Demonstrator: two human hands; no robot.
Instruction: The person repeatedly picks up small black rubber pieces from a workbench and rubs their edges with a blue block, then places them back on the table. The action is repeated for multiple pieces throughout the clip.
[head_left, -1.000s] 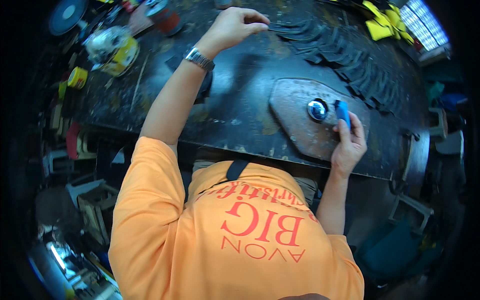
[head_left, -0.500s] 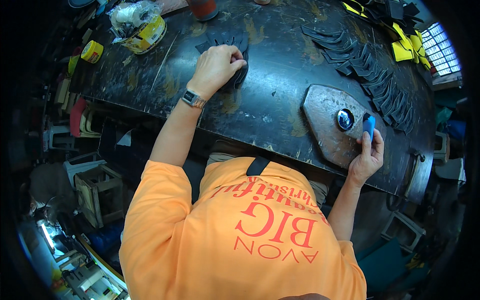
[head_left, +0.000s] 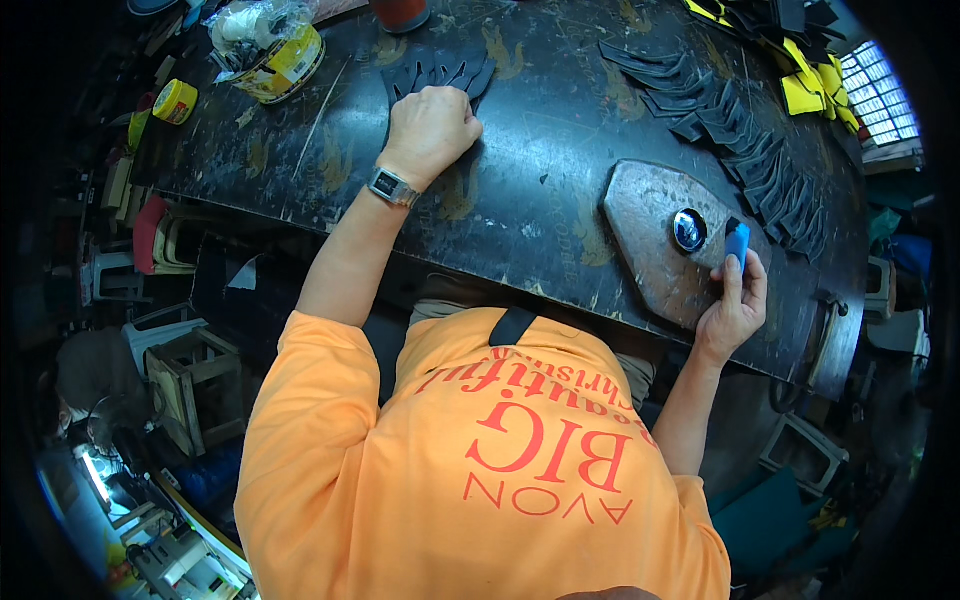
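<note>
My left hand (head_left: 430, 138) is closed, knuckles up, over a fan of black flat pieces (head_left: 440, 75) on the dark table. Its fingertips are hidden, so what they grip cannot be made out. In my right hand (head_left: 735, 312), a small blue applicator (head_left: 737, 243) with a black tip is pinched between thumb and fingers, pointing away from me. Just left of it, a small round dish (head_left: 690, 230) with dark, shiny contents rests on a brown, angular slab (head_left: 645, 225). The applicator is held above the slab's right part, apart from the dish.
Overlapping black pieces (head_left: 745, 150) run in a long row down the table's right side. Yellow and black pieces (head_left: 815, 85) are heaped at the far right. A yellow tub (head_left: 285, 70) with spools and plastic, a small yellow container (head_left: 175, 102) and a red-brown container (head_left: 402, 14) stand far left.
My left hand has turned and closed further, and the black strip that hung below its fingers no longer shows there. My right hand keeps the applicator in nearly the same place.
</note>
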